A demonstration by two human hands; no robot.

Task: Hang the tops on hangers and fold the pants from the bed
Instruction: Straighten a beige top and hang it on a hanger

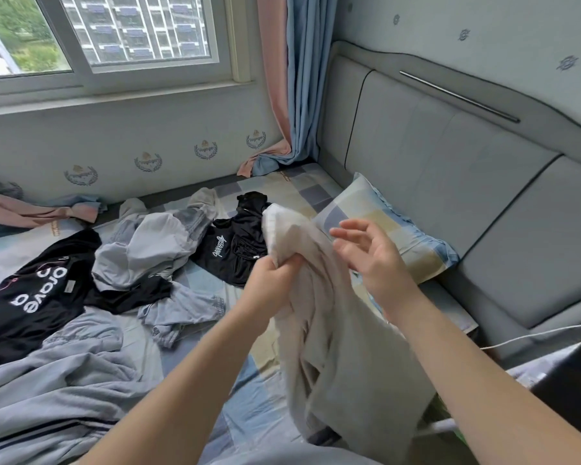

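The left hand [271,280] grips a bunched edge of the pale beige garment [332,347], holding it up over the bed [262,407] so its length hangs straight down toward the person. The right hand [373,260] hovers just beside that raised edge, fingers spread and loosely curved, holding nothing, nearest for a second hold.

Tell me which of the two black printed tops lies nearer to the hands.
The black top with the small white script logo, just beyond the left hand; the black top with large white letters lies far to the left.
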